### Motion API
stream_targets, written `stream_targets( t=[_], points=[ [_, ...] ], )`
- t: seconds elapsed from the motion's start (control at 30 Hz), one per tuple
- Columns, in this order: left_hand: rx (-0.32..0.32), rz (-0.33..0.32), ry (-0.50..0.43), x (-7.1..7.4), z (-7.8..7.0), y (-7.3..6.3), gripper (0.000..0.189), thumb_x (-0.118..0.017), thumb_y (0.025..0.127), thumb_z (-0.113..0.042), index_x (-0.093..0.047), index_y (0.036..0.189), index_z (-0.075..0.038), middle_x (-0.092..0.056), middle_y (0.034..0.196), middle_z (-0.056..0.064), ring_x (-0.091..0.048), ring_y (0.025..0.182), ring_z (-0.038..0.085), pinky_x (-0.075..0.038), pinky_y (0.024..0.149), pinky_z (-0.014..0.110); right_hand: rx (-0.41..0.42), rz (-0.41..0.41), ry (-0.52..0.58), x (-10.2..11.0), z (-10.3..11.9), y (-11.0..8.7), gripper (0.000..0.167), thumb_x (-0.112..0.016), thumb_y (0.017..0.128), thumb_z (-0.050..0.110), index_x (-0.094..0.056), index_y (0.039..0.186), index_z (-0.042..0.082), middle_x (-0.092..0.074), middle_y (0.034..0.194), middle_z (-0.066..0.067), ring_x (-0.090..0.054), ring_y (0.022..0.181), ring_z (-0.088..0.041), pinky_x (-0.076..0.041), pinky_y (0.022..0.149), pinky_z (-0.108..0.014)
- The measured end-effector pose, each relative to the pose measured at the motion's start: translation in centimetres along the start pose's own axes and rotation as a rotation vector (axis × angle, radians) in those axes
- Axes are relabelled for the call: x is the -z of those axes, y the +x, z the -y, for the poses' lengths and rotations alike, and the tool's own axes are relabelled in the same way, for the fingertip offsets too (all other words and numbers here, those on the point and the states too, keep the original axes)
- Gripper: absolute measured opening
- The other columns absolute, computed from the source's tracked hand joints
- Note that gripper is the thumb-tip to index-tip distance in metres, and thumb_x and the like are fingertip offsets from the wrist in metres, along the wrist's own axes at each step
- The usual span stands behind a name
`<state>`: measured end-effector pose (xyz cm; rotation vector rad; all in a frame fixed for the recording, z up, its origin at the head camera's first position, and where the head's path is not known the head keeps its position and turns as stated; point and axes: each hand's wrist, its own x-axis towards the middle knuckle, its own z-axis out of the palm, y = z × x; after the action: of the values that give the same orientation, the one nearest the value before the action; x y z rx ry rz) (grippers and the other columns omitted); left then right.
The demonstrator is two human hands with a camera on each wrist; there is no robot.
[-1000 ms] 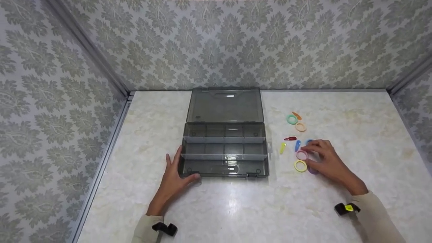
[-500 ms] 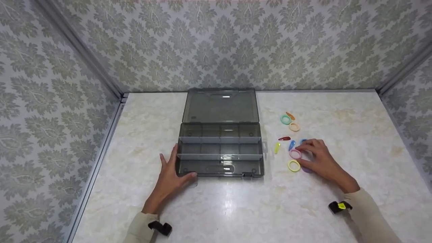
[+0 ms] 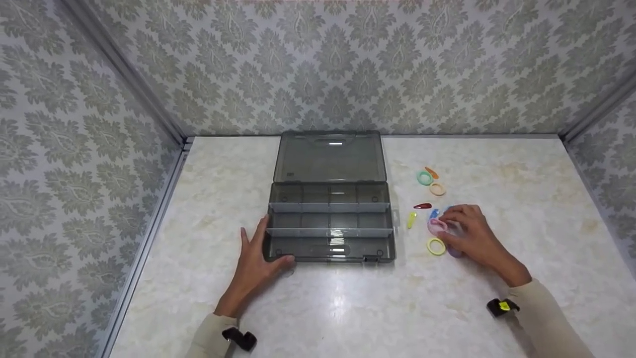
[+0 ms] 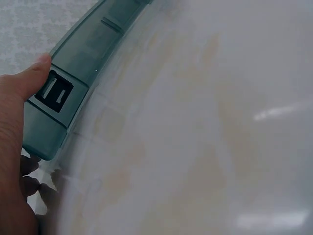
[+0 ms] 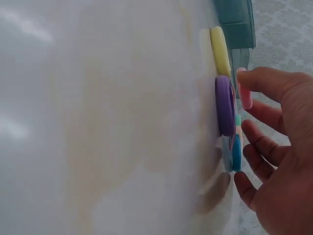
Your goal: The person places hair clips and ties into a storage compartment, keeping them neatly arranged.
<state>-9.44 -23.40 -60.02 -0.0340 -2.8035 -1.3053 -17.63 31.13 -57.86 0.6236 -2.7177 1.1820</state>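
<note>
A smoky grey plastic organizer box [image 3: 299,219] stands with its lid [image 3: 330,159] folded back. My left hand [image 3: 252,266] holds its front left corner, thumb on the front wall, fingers along the left side. Between thumb and index finger, my right hand [image 3: 474,238] pinches a pink hair tie [image 5: 245,95], raised off the table in the right wrist view. Beneath that hand lie a purple hair tie [image 5: 225,105] and a blue one, partly hidden. A yellow hair tie [image 3: 429,247] and a blue hair clip [image 3: 434,213] lie beside the fingers.
Left of the blue clip are a red clip [image 3: 423,206] and a yellow clip [image 3: 412,220]. Farther back lie a green hair tie [image 3: 419,179], a peach hair tie [image 3: 437,194] and an orange clip [image 3: 432,173]. A patterned wall [image 3: 338,64] borders the table's back edge.
The pink hair tie, lying flat among the others before, is now tilted up in my right fingers. My left hand keeps its hold on the box; the head view shifts slightly.
</note>
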Motion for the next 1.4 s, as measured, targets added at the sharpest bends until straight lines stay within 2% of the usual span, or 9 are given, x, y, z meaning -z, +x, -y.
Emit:
stream_targets(
  t=[0.17,0.23,0.33,0.5,0.7,0.87,1.1,1.3,1.4],
  points=[
    [-0.019,-0.021,-0.002,-0.1,0.1,-0.3,0.117,-0.089,0.087,-0.058,-0.021,0.178,-0.027,-0.026,0.182,0.012,0.005,0.164,0.060,-0.019,0.123,0.085,0.082,-0.051,0.002,-0.1,0.6,0.9,0.030,-0.091,0.085,-0.004,-0.079,0.111,-0.001,-0.069,0.122,-0.019,-0.049,0.120,-0.034,-0.034,0.100,-0.052],
    [-0.040,-0.021,-0.012,-0.1,0.1,-0.2,0.117,-0.088,0.088,-0.058,-0.021,0.178,-0.026,-0.026,0.182,0.013,0.003,0.164,0.061,-0.019,0.122,0.085,0.066,-0.074,0.002,-0.1,0.9,1.0,0.028,-0.091,0.086,-0.003,-0.079,0.111,-0.001,-0.070,0.121,-0.018,-0.050,0.121,-0.034,-0.035,0.100,-0.049],
    [-0.064,-0.019,-0.022,0.0,0.2,-0.1,0.116,-0.087,0.088,-0.060,-0.022,0.178,-0.025,-0.026,0.182,0.014,0.002,0.164,0.061,-0.021,0.120,0.087,0.023,-0.100,-0.011,-0.3,1.4,1.0,0.027,-0.090,0.088,-0.002,-0.078,0.112,-0.001,-0.072,0.119,-0.017,-0.050,0.122,-0.028,-0.037,0.102,-0.038],
    [-0.043,-0.007,-0.031,0.2,0.3,-0.1,0.116,-0.088,0.088,-0.059,-0.021,0.178,-0.030,-0.025,0.182,0.009,0.002,0.166,0.058,-0.021,0.121,0.086,-0.020,-0.116,-0.033,-0.7,2.2,1.4,0.028,-0.089,0.091,0.001,-0.078,0.116,0.000,-0.074,0.116,-0.014,-0.049,0.121,-0.022,-0.038,0.101,-0.026],
    [0.004,0.014,-0.035,0.1,0.4,-0.1,0.117,-0.088,0.089,-0.058,-0.017,0.178,-0.037,-0.021,0.184,0.006,0.005,0.168,0.051,-0.021,0.122,0.085,-0.038,-0.137,-0.016,-1.2,3.4,2.3,0.027,-0.089,0.092,0.002,-0.079,0.116,0.002,-0.075,0.118,-0.014,-0.049,0.121,-0.023,-0.040,0.101,-0.036],
    [0.011,0.018,-0.032,0.0,0.4,-0.2,0.116,-0.087,0.089,-0.058,-0.016,0.178,-0.039,-0.021,0.184,0.004,0.005,0.168,0.049,-0.020,0.123,0.084,-0.031,-0.112,-0.007,-1.8,4.6,3.5,0.028,-0.089,0.092,0.003,-0.079,0.117,0.003,-0.074,0.121,-0.013,-0.050,0.123,-0.027,-0.041,0.102,-0.045],
    [0.008,0.010,-0.019,0.1,0.4,-0.3,0.114,-0.086,0.090,-0.058,-0.016,0.178,-0.040,-0.022,0.183,0.004,0.002,0.169,0.048,-0.024,0.122,0.084,0.046,-0.073,-0.018,-2.4,5.8,5.3,0.029,-0.090,0.092,0.006,-0.078,0.118,0.002,-0.073,0.119,-0.015,-0.052,0.120,-0.035,-0.043,0.098,-0.051],
    [0.007,0.015,-0.015,0.1,0.3,-0.1,0.113,-0.085,0.090,-0.059,-0.016,0.178,-0.039,-0.023,0.183,0.004,0.002,0.169,0.048,-0.023,0.122,0.084,0.018,-0.045,0.063,-2.9,6.3,5.9,0.027,-0.088,0.095,0.005,-0.077,0.119,0.001,-0.071,0.122,-0.013,-0.052,0.120,-0.025,-0.061,0.097,-0.054],
    [0.009,0.011,-0.017,0.1,0.3,-0.3,0.113,-0.086,0.090,-0.058,-0.017,0.178,-0.039,-0.023,0.183,0.005,0.001,0.169,0.048,-0.023,0.123,0.083,0.004,-0.026,0.095,-3.3,6.6,6.1,0.026,-0.086,0.096,0.005,-0.076,0.120,0.000,-0.069,0.123,-0.012,-0.051,0.119,-0.022,-0.064,0.095,-0.056]
  ],
)
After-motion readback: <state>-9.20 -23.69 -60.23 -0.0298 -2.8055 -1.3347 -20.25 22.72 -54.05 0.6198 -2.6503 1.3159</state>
